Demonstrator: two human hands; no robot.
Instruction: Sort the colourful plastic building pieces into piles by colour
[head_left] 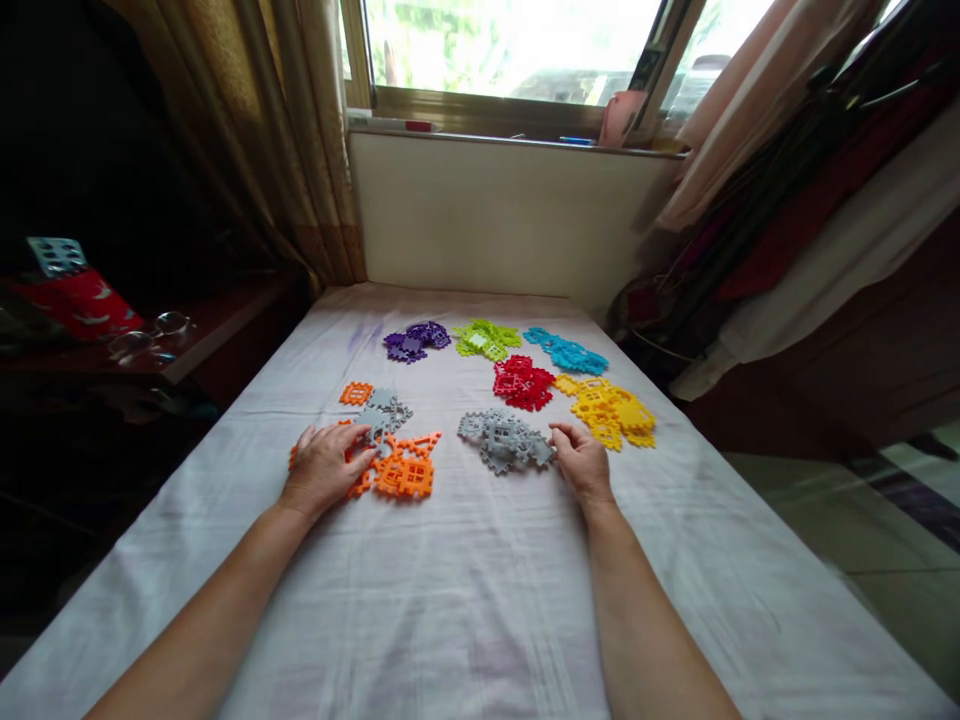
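Note:
My left hand (326, 467) lies over orange pieces on the left, its fingers apart and touching them. More orange pieces (405, 474) show to its right, with a few grey pieces (382, 412) behind and a square orange piece (356, 393) beyond. At the right end of a grey pile (504, 438) is my right hand (581, 462), its fingers curled together at a grey piece's edge. Flat yellow pieces (611, 408) lie just beyond that hand, and a red pile (523, 382) sits behind the grey one.
Purple (416, 341), lime green (487, 340) and blue pieces (566, 352) lie along the far part of the cloth-covered surface (450, 620). Eyeglasses (150, 340) rest on a dark side table at left. Clothes (847, 240) hang at right.

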